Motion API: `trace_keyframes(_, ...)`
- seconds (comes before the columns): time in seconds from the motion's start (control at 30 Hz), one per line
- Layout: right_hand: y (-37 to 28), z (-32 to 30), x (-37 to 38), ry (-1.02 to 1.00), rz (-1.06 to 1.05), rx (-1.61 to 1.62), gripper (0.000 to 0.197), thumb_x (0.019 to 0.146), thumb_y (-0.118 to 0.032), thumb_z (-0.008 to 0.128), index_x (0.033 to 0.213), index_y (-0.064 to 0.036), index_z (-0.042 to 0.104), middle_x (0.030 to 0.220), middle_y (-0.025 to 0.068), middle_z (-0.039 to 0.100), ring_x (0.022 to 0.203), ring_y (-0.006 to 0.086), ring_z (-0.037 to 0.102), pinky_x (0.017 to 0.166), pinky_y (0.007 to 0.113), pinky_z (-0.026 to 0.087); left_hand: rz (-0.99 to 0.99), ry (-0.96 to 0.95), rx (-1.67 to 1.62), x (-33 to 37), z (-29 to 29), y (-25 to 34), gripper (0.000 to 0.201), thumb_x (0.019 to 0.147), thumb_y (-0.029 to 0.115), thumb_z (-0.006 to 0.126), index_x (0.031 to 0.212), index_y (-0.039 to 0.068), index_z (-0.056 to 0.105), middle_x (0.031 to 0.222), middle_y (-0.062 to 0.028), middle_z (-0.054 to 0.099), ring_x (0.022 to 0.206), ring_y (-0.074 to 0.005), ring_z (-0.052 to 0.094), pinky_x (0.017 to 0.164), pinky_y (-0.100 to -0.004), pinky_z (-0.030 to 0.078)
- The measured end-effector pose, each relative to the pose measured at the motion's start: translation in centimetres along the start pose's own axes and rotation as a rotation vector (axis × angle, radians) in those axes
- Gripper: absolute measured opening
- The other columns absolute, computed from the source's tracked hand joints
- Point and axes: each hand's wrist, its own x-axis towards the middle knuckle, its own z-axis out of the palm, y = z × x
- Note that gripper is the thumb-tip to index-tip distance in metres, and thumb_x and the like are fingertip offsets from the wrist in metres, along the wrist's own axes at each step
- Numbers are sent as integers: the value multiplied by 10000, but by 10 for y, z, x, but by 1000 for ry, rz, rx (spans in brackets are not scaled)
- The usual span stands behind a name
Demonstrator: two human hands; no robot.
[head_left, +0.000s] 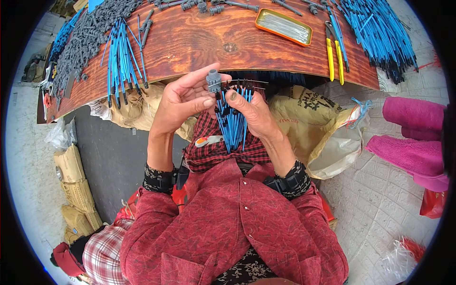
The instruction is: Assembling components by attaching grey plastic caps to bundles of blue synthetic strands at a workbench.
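Just beyond the table's near edge, my left hand (183, 102) closes on a grey ribbed plastic fitting (214, 81), with the fingers behind it and the thumb below. My right hand (259, 116) is wrapped round a bundle of thin blue tubes (231, 128) with black ends at the top. Its thumb presses near those black ends, close beside the fitting. Thin silver wires (251, 81) stick out sideways there; where they begin is hidden by the fingers. On my lap, under the hands, lies a small tool with a white and orange handle (209, 141).
Grey fittings (90, 35) are heaped on the wooden table (204, 42), left, beside blue tubes (123, 61). Farther right are an orange tray (259, 24) of silver wires, yellow-handled pliers (335, 57) and more blue tubes (380, 38). An open sack (327, 128) stands right of my lap.
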Motion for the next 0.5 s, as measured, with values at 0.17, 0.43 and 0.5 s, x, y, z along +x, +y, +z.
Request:
trace_keyframes(0.17, -1, 8, 2, 36, -95, 27, 420, 969, -362, 665, 1211, -20, 632, 958, 45, 697, 852, 107, 661, 751, 247, 526, 11, 65, 47, -2, 2, -4, 576, 916, -39, 633, 1458, -20, 441, 1289, -178, 628, 946, -139, 658, 698, -256, 591)
trace_keyframes(0.43, 4, 0, 2, 45, -50, 5, 341, 959, -286, 687, 1173, -23, 647, 959, 38, 695, 857, 102, 660, 754, 245, 528, 46, 120, 220, -5, 17, 1, 536, 942, -53, 585, 1458, -19, 443, 1256, -156, 646, 889, -100, 646, 663, -227, 564)
trace_keyframes(0.5, 4, 2, 2, 48, -57, 1, 318, 958, -266, 690, 1159, -23, 652, 954, 37, 695, 855, 102, 661, 750, 244, 531, 39, 158, 241, -5, 20, 3, 531, 943, -59, 573, 1458, -20, 445, 1236, -145, 654, 847, -86, 636, 661, -226, 561)
